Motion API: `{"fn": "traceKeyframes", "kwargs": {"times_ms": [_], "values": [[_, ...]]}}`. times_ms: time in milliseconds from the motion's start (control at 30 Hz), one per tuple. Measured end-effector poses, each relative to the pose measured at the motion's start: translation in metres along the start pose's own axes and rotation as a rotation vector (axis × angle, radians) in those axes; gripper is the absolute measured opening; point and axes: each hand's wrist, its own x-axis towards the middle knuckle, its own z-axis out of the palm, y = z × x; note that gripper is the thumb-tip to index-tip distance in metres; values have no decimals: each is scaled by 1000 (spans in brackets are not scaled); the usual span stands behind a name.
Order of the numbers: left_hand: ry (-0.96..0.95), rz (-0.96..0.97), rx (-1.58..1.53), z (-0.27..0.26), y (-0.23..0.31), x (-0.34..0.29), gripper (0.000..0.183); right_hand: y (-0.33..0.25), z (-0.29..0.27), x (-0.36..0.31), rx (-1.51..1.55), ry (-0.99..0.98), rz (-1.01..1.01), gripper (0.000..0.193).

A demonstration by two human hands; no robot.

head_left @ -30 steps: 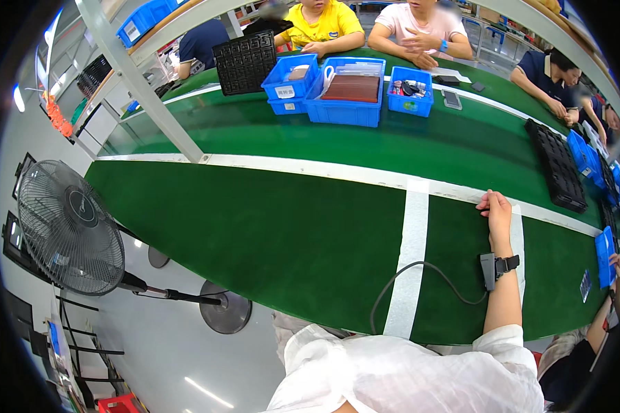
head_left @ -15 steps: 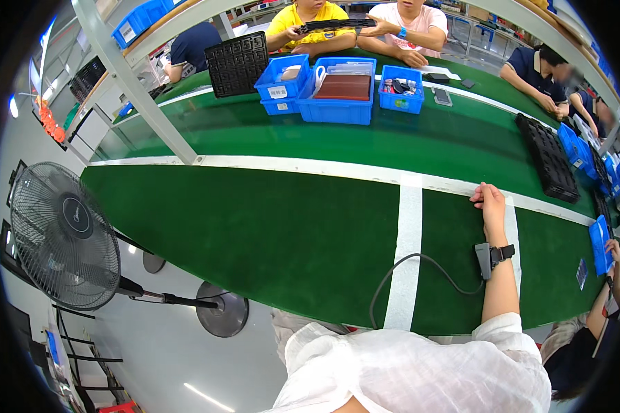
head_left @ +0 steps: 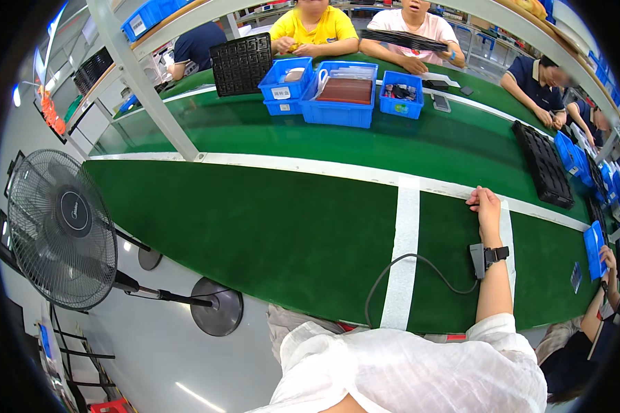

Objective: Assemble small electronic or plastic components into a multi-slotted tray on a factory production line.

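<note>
My right hand (head_left: 485,200) rests on the green worktop beside its long white strip. Its fingers are loosely bent and slightly apart, and nothing shows in them. On that wrist a black strap holds a small grey device (head_left: 477,261). From the device a dark cable (head_left: 420,257) loops left across the table toward my body. A pale strip (head_left: 405,255) runs across the tabletop left of my forearm, and another lies just behind my wrist. My left hand is out of sight; only the white shirt shows on that side.
Across the table stand a blue bin with brown contents (head_left: 337,113), a smaller blue bin (head_left: 401,105) and an upright black tray (head_left: 241,65). Another black tray (head_left: 543,165) lies right. A metal post (head_left: 141,82) and floor fan (head_left: 65,227) stand left. Co-workers sit around.
Across the table, the stack of thin black trays has passed from between two co-workers to the one in pink. The view has shifted slightly; my right hand stays in nearly the same place.
</note>
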Motion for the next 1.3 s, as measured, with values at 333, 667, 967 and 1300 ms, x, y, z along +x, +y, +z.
{"fn": "traceKeyframes", "kwargs": {"times_ms": [333, 667, 967, 1300], "values": [[-14, -13, 16, 2, 4, 1, 24, 0, 0, -2, -44, -26, -16, 24], [-35, -12, 16, -3, 0, 0, 24, -1, 3, -4, -46, -13, -9, 25], [-130, 39, 22, -31, -16, 8, 24, -13, -74, -8, 354, -8, 162, 19], [-252, 54, 85, -57, -18, 26, 24, -279, -289, -80, -1094, 57, -39, 20]]}}
